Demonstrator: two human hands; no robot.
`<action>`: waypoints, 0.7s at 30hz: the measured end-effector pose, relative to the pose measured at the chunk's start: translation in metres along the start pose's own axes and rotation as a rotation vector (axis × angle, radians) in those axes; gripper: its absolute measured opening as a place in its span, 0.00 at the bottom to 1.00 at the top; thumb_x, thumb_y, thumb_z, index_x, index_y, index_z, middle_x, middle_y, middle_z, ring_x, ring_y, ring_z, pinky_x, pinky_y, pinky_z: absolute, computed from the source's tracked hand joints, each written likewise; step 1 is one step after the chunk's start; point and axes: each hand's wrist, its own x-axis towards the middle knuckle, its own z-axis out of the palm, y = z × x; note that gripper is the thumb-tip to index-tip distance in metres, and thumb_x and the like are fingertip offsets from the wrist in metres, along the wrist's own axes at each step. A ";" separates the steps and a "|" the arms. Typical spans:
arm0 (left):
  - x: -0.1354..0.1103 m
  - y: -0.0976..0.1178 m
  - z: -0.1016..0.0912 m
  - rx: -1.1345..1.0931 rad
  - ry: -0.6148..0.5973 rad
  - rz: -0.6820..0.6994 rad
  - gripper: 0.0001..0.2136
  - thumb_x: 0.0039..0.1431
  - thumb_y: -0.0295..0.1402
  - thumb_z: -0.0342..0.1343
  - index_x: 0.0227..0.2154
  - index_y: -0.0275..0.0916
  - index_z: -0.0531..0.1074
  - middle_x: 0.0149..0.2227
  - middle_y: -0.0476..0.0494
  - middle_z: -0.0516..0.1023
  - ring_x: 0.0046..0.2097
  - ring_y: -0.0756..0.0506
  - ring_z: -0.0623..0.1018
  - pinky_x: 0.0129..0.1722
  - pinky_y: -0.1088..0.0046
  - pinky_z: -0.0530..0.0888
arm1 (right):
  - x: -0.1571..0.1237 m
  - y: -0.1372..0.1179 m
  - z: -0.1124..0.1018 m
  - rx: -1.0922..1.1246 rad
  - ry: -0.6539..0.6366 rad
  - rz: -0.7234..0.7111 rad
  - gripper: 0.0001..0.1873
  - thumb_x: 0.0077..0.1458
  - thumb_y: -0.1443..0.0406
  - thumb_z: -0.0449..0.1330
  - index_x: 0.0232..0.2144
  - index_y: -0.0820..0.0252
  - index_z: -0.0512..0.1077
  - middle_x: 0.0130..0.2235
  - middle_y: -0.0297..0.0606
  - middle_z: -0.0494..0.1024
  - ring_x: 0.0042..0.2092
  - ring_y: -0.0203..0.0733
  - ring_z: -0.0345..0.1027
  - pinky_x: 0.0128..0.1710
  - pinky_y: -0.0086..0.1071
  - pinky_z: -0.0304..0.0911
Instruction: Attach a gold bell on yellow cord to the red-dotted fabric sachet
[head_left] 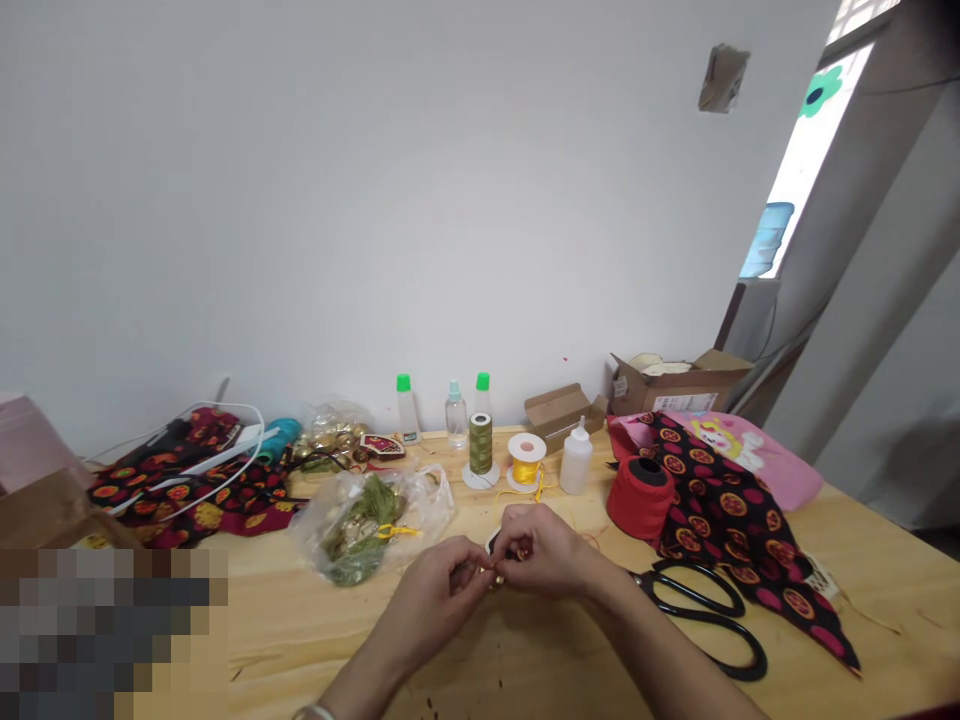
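My left hand (451,585) and my right hand (541,552) meet above the wooden table, fingertips pinched together. Between them shows a small gold bead (496,580), and a small dark piece with a pale edge (491,541) peeks out by my right fingers. Fingers cover most of this work, so what my left fingertips grip is too small to tell. Black-handled scissors (697,608) lie under and beyond my right forearm, blades hidden. A clear plastic bag with olive-green tassels (364,530) lies left of my left hand.
Behind my hands stand an olive thread spool (481,445), a yellow cord spool (526,462), a white squeeze bottle (576,460) and green-capped bottles (405,408). A red thread cone (640,497) and patterned cloth (720,510) sit right. Cardboard boxes (679,385) line the wall.
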 end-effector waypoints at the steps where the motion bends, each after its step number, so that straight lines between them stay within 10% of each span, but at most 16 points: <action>1: 0.000 -0.001 0.000 -0.004 0.003 -0.004 0.11 0.51 0.38 0.46 0.28 0.37 0.71 0.20 0.53 0.64 0.23 0.51 0.62 0.22 0.78 0.57 | 0.000 0.001 0.001 0.013 -0.001 0.010 0.07 0.39 0.71 0.56 0.23 0.60 0.74 0.21 0.29 0.63 0.23 0.29 0.57 0.19 0.21 0.49; 21: -0.001 -0.002 -0.006 -0.491 -0.075 -0.101 0.07 0.51 0.31 0.46 0.33 0.37 0.64 0.26 0.52 0.63 0.26 0.52 0.62 0.24 0.80 0.59 | 0.000 0.000 0.001 0.105 0.093 0.111 0.05 0.38 0.73 0.57 0.20 0.62 0.72 0.22 0.30 0.65 0.25 0.30 0.59 0.22 0.21 0.51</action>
